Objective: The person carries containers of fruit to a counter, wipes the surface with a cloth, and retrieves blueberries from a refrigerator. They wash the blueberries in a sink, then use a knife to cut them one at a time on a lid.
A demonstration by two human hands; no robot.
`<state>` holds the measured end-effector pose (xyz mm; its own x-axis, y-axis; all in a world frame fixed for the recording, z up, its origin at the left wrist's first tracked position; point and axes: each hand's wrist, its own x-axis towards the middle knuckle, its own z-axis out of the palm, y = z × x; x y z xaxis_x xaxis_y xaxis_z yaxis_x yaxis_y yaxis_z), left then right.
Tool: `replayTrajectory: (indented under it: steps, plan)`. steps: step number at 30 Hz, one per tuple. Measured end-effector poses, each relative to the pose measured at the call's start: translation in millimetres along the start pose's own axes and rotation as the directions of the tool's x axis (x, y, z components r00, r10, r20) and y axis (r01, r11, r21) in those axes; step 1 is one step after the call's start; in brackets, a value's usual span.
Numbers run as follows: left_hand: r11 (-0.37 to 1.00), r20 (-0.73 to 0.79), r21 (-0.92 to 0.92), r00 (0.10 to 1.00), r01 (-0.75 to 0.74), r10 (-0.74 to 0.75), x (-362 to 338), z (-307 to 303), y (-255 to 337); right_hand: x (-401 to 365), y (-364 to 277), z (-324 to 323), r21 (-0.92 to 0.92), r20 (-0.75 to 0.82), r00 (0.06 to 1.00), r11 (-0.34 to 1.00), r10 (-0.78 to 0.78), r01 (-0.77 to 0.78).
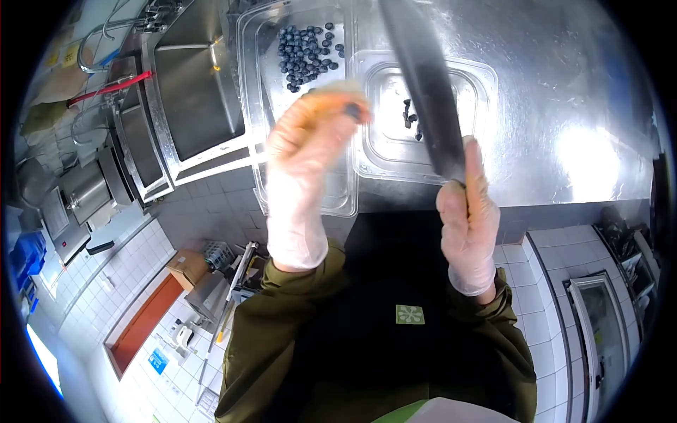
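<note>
My gloved left hand [307, 137], slightly blurred, is raised over the right part of a long clear plastic container [338, 190]. Between its fingertips it pinches a dark blueberry [352, 111]. Many loose blueberries [303, 56] lie in that container's far end. In my gloved right hand [469, 222] is a large knife [427, 84], its broad blade pointing away from me. The blade passes above a smaller clear container [476, 92] and partly hides it. A few dark blueberry pieces [409, 113] lie inside that smaller container.
Both containers stand on a stainless steel counter [543, 84]. Metal sinks [197, 99] with a tap and a red hose [113, 88] are at the left. A cardboard box [189, 269] stands near the tiled floor behind. A glass-doored cabinet [599, 338] is at the lower right.
</note>
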<state>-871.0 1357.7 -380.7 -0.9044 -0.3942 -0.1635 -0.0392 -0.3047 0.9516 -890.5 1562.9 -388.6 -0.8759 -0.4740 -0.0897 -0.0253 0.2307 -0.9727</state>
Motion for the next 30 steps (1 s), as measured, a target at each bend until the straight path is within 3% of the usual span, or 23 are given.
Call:
replayTrajectory:
  steps: [1, 2, 7, 13, 19, 22, 26, 30]
  plan:
    - [0.993, 0.079, -0.113, 0.996, 0.04, -0.031, -4, 8, 1, 1, -4, 3, -0.032, 0.01, 0.999, 0.999, -0.042, 0.042]
    - [0.959, 0.016, -0.235, 0.987, 0.158, -0.159, -9, 21, 6, 1, -7, 2, -0.062, 0.026, 0.998, 0.997, -0.048, 0.05]
    - [0.911, 0.055, -0.343, 0.973, 0.229, -0.224, -10, 38, -3, 0, -11, -1, -0.131, 0.04, 0.998, 0.989, -0.056, 0.061]
    - [0.891, 0.12, -0.355, 0.958, 0.285, -0.259, -9, 35, -15, 2, -5, -3, -0.167, 0.0, 0.988, 0.974, -0.154, 0.152]
    - [0.888, 0.085, -0.381, 0.966, 0.258, -0.244, -9, 42, -20, 4, -1, 2, -0.228, -0.05, 0.979, 0.957, -0.197, 0.181]
    - [0.9, 0.075, -0.303, 0.95, 0.313, -0.305, -14, 45, -20, 8, -6, 4, -0.234, -0.018, 0.989, 0.963, -0.145, 0.136]
    - [0.879, 0.008, -0.368, 0.946, 0.303, -0.323, -16, 56, -8, 9, -9, 7, -0.198, 0.006, 0.996, 0.976, -0.087, 0.087]
    - [0.848, 0.081, -0.435, 0.951, 0.303, -0.298, -17, 58, 2, 8, -19, 8, -0.124, -0.046, 0.996, 0.989, -0.082, 0.075]
